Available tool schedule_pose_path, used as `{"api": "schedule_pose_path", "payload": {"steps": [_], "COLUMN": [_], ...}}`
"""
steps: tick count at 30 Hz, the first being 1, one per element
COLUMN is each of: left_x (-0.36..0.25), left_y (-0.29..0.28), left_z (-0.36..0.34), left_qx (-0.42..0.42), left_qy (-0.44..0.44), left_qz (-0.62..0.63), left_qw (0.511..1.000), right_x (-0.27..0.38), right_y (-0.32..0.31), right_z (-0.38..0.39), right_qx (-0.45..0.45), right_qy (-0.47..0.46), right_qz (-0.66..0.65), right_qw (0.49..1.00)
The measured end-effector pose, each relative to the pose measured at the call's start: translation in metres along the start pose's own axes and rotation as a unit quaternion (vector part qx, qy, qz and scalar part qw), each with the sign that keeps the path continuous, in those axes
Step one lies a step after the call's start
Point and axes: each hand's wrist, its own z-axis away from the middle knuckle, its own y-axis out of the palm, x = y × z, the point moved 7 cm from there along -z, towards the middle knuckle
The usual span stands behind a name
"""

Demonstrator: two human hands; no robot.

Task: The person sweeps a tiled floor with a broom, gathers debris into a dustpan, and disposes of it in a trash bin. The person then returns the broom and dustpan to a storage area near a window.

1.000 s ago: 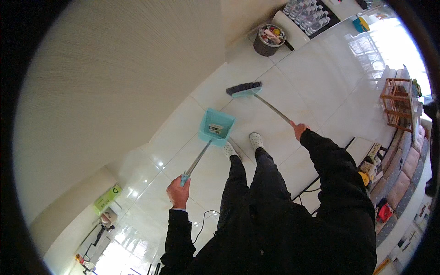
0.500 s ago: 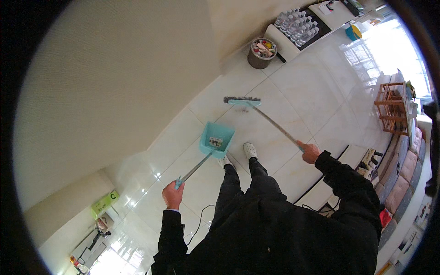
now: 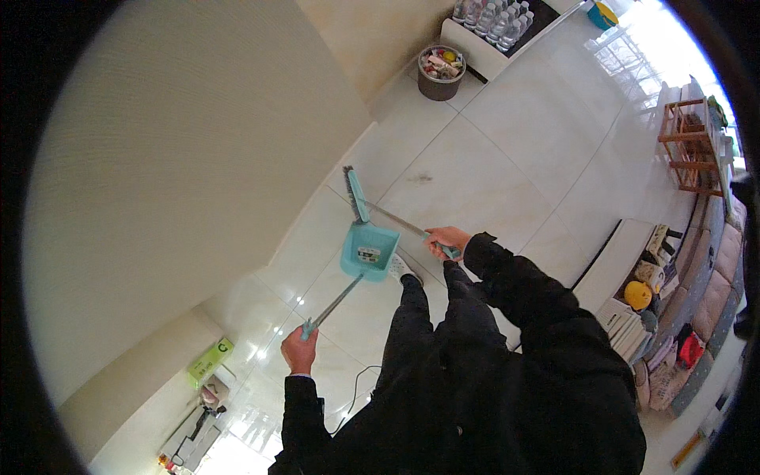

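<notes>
My left hand (image 3: 299, 351) is closed round the top of the handle of a light-blue dustpan (image 3: 383, 241), whose pan rests on the tiles in front of my feet. A pale label shows inside the pan. My right hand (image 3: 448, 242) grips the handle of a broom (image 3: 358, 195) with a light-blue head and dark bristles. The broom head is turned lengthwise, beside the wall, its near end at the dustpan's far left corner. A small grey patch of dirt (image 3: 420, 178) lies on the floor to the right of the broom head.
A plain wall (image 3: 198, 158) runs along the left. Ahead, a full waste bin (image 3: 441, 73) stands beside a low cabinet with water bottles (image 3: 492, 22). To the right are a low white table (image 3: 619, 255), a wooden rack (image 3: 690, 146) and a sofa (image 3: 701, 305). A cable (image 3: 356, 389) lies near my legs.
The broom has swung left from beside the dirt patch to the wall, its head turning lengthwise. My right hand has come inward, nearer my left. The dustpan stays almost in place.
</notes>
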Motion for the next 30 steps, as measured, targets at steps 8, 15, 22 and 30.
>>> {"api": "schedule_pose_path", "payload": {"steps": [8, 15, 22, 30], "left_x": [0.012, 0.016, 0.013, -0.013], "left_y": [-0.002, -0.004, -0.007, 0.008], "left_z": [-0.004, -0.004, -0.009, -0.025], "left_qx": [0.006, -0.026, -0.020, 0.019], "left_qy": [-0.015, 0.001, 0.009, -0.009], "left_qz": [-0.035, 0.010, 0.021, 0.034], "left_qw": [0.999, 1.000, 1.000, 0.999], "right_x": [-0.018, -0.009, -0.013, -0.007], "right_y": [-0.098, -0.139, -0.114, -0.133], "right_z": [0.008, 0.106, 0.131, 0.074], "right_qx": [-0.053, -0.118, -0.078, -0.138], "right_qy": [-0.012, 0.021, 0.030, 0.043], "right_qz": [-0.043, -0.017, 0.008, 0.035], "right_qw": [0.998, 0.993, 0.996, 0.989]}}
